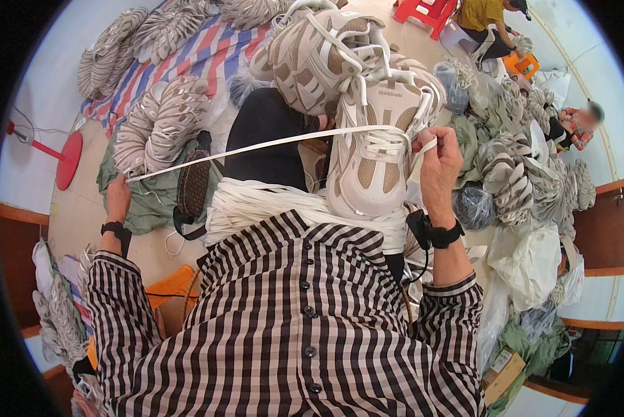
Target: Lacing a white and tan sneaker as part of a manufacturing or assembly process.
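Left hand outstretched, apparently pinching white lace taut; right hand gripping sneaker.

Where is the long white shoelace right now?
In the head view, the white shoelace stretches across the middle, from the left hand out on the left to the beige sneaker by the right hand.

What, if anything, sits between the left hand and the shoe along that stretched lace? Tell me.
Nothing blocks it. The white lace runs free from the left hand to the shoe, passing above the person's dark trouser knee and a sandal. The right hand holds the lace's other part at the shoe.
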The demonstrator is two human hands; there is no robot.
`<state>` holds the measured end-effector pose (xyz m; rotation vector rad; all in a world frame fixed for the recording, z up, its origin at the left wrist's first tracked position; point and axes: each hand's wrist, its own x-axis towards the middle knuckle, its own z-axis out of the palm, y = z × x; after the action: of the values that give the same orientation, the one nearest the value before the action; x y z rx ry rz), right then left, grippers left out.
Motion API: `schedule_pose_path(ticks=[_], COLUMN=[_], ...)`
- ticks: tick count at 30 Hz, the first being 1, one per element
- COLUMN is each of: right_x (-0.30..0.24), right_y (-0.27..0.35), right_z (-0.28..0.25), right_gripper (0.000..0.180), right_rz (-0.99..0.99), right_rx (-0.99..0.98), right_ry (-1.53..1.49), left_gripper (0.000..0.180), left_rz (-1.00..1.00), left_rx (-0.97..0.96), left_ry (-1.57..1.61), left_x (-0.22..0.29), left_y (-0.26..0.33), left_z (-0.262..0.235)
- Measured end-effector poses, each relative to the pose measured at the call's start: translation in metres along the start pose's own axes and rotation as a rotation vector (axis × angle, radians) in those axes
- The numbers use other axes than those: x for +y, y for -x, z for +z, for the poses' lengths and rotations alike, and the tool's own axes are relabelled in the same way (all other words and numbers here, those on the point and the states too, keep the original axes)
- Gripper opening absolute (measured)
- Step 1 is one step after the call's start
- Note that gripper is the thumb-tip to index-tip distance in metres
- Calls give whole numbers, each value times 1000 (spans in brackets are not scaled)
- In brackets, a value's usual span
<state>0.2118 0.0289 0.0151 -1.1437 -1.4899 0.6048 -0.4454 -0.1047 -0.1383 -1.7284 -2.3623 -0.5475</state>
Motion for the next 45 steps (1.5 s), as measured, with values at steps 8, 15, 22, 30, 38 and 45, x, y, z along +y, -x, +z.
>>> schedule_pose_path(ticks=[8,15,22,30,38,45], right_x=[-12,-13,-6,-4,-7,-7], right_y=[-7,-7,-8,-7,-5,-5], right_z=[1,0,-4,-4,0,0], right_gripper=[6,4,11,14,15,16], right_rz=[-503,-238,31,40,14,1], right_rx=[18,-105,-151,-139,-121,-113], right_ry=[492,314,38,22,33,56], left_gripper=[17,13,10,10,10,21], left_rz=[133,390,391,405,458,659], left_rx=[31,-111,-248,-221,-120,157], left_ry=[503,1013,1211,1152,1212,1083], left_x=[183,370,467,464,470,474], left_y=[-30,-26,-39,-30,-32,-36], left_z=[-73,-114,-68,-48,-46,-49])
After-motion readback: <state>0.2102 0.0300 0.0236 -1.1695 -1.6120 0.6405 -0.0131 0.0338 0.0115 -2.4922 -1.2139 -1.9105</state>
